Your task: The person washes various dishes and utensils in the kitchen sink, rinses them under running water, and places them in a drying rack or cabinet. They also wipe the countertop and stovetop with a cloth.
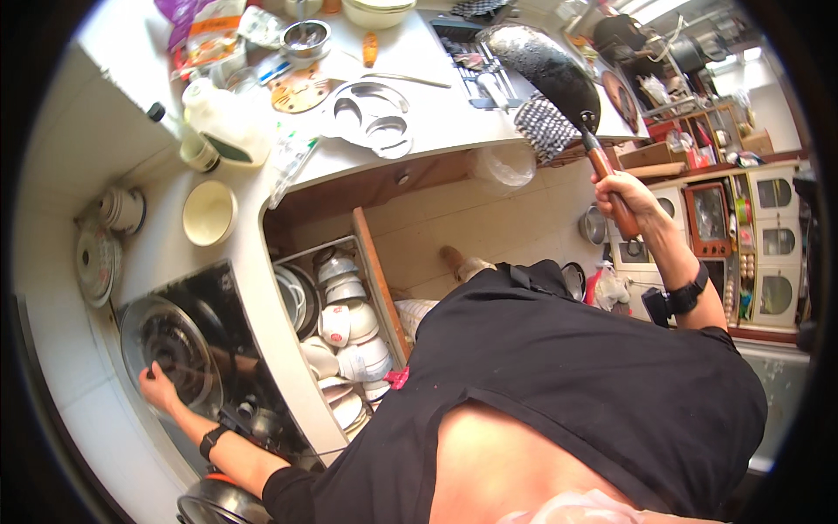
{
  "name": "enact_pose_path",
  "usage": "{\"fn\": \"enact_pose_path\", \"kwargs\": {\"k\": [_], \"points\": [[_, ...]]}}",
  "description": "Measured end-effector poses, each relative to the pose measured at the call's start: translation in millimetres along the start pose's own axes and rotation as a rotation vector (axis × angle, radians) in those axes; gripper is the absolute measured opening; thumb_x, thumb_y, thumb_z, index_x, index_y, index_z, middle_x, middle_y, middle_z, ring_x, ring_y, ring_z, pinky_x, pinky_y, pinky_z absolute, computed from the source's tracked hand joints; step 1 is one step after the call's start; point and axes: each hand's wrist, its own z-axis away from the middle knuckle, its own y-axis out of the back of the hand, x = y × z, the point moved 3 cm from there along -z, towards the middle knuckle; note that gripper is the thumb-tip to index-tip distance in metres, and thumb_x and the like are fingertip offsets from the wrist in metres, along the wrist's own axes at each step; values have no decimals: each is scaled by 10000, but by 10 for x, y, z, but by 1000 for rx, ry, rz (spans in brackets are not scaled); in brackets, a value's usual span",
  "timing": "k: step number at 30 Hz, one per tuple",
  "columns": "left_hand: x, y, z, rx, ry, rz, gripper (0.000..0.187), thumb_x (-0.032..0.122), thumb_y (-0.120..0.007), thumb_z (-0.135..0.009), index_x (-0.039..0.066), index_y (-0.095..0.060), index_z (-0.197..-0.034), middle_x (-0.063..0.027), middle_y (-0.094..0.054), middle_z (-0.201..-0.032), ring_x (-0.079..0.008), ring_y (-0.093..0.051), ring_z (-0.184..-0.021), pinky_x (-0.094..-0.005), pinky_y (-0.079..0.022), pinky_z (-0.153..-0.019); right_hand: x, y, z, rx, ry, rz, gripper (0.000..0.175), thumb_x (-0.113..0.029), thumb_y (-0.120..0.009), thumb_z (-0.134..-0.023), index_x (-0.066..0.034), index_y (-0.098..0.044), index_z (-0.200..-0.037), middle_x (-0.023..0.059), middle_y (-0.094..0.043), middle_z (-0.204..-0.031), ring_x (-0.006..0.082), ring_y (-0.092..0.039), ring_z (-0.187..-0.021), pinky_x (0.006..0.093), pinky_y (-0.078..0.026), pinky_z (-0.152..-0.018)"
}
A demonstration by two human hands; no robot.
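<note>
My right hand [622, 196] is closed around the wooden handle of a dark wok [550, 72], which is raised near the sink at the counter's far edge. Droplets or spots show on the wok's surface. My left hand [157, 386] is at the black glass gas stove [229, 301] on the left, with its fingers at the middle of a round glass lid [209, 373]. The fingers look curled on the lid's knob, which they mostly hide. A black-and-white checked cloth [546, 124] hangs at the counter edge beside the wok.
An open drawer [382, 281] of bowls and plates juts out below the counter. A cream bowl [209, 213], a white jug [229, 124], a divided metal tray [376, 121] and a steel bowl [306, 39] stand on the counter. A steel pot [222, 501] is near my left forearm.
</note>
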Motion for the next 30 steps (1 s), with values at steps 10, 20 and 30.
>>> {"fn": "enact_pose_path", "kwargs": {"k": [10,20,30], "points": [[151,200,4,-95,116,-151,585,513,-589,-821,36,-560,-1158,-202,-599,-1094,-369,-573,-987,-432,-463,-840,81,738,-425,126,-70,-132,163,-109,-610,-783,-46,-505,-891,24,-539,-638,103,-524,-490,225,-384,-405],[1327,837,532,372,-30,-293,555,433,-627,-826,64,-529,-1228,-170,-527,-1185,-321,-506,-1099,-400,-440,-905,-140,1733,-1349,262,50,191,110,-102,-642,-720,-31,-561,-736,49,-563,-615,120,-538,-479,248,-458,-469],[4973,360,2913,116,-481,528,322,83,-648,-823,7,-569,-1126,-116,-533,-1112,-166,-528,-666,-269,-448,-582,-139,2976,-2789,234,176,438,106,-86,-613,-696,-22,-533,-721,45,-529,-589,115,-487,-463,257,-420,-460]]}}
